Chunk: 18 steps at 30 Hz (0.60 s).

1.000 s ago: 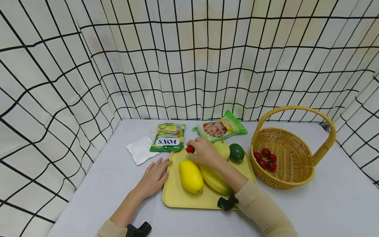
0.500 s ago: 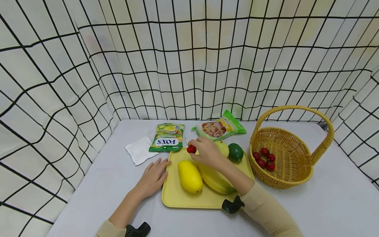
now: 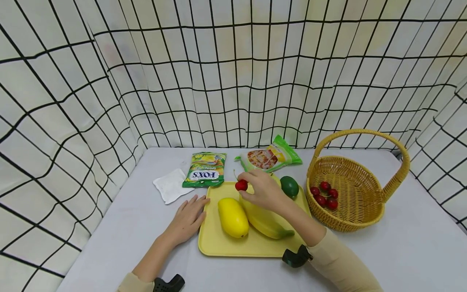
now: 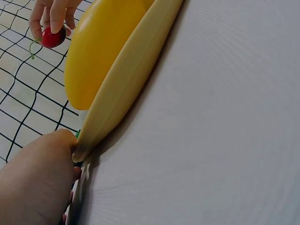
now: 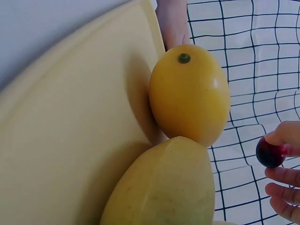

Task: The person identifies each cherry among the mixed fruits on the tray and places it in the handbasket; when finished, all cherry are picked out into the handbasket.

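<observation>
Between thumb and fingertips my right hand (image 3: 263, 190) pinches a red cherry (image 3: 241, 185) with a thin green stem, above the back of the yellow tray (image 3: 248, 248). In the right wrist view the cherry (image 5: 270, 152) looks dark and hangs clear of the fruit. My left hand (image 3: 187, 221) rests with its fingers extended at the tray's left edge. On the tray lie a yellow mango-like fruit (image 3: 233, 217), a banana (image 3: 265, 222) and a dark green fruit (image 3: 289, 187). A pale yellow-green fruit (image 3: 276, 179) is mostly hidden behind my right hand.
A wicker basket (image 3: 341, 223) with a tall handle stands right of the tray, holding several cherries (image 3: 331, 203). Behind the tray lie a green FOX'S bag (image 3: 205, 169) and another green snack bag (image 3: 268, 158). A white cloth-like square (image 3: 172, 186) lies left. Netting surrounds the table.
My right hand has lifted the cherry off the tray's back edge and moved slightly right with it, uncovering more of the banana. My left hand stays in place.
</observation>
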Available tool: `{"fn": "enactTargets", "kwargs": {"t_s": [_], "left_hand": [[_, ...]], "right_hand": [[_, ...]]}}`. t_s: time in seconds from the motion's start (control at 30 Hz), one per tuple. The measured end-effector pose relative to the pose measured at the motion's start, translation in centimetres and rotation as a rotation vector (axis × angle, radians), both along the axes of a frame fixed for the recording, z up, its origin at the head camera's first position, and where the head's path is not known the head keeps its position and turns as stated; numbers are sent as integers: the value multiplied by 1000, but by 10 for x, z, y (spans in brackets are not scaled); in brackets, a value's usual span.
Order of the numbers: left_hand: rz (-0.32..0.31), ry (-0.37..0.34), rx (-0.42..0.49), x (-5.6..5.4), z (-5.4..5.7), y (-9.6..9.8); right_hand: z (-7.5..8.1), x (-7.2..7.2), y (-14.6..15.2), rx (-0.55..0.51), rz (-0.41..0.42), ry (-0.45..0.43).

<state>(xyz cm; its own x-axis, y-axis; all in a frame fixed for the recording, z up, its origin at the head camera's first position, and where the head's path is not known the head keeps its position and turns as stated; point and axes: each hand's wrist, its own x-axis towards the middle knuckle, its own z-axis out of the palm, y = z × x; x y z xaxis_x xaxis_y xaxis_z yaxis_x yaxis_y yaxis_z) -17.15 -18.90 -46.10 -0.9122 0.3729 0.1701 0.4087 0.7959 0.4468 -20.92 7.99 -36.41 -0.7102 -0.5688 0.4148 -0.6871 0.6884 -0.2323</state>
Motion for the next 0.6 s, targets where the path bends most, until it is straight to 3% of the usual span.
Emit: {"fn": "enactTargets", "kwargs": {"t_s": [0.3,0.6], "left_hand": [[-4,5,-2,0,1,0],[2,4,-1,0,1,0]], "right_hand": [[1,11,15,-40,-35,-32],[1,17,37,-54,-56,11]]}}
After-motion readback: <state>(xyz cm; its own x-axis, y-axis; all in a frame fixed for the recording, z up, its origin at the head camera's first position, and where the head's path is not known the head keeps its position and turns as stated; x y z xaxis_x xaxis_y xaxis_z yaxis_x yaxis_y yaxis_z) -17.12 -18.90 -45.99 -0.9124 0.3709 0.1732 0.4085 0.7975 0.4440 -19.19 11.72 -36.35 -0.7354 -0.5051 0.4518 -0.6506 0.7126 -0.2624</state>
